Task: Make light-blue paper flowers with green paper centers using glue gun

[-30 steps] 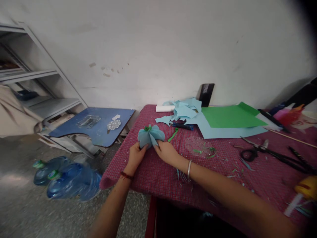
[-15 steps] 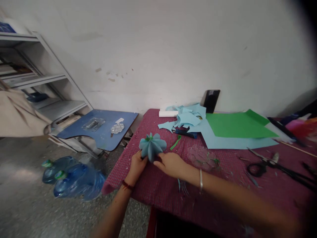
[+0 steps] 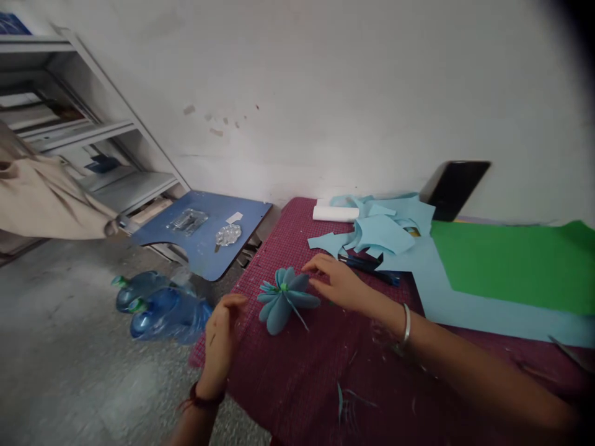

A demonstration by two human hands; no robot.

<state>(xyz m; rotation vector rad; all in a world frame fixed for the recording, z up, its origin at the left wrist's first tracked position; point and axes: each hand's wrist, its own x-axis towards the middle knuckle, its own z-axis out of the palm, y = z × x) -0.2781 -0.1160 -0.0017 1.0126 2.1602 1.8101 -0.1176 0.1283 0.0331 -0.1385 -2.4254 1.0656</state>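
A blue paper flower with a green centre lies on the maroon checked tablecloth. Its petals spread outward, and a thin pale strip sticks out toward the lower right. To the left of the flower, over the table's edge, my left hand is open and apart from it, with nothing in its fingers. My right hand hovers just right of the petals, fingers apart and holding nothing; whether a fingertip touches a petal I cannot tell.
Light blue paper scraps, a white roll and a dark blue tool lie behind. Green paper is at right, a black phone against the wall. Water jugs stand on the floor near a blue table.
Both hands have let go of the paper flower, which now rests on the cloth. My left hand has drawn away left, my right hand up and right. The view has shifted.
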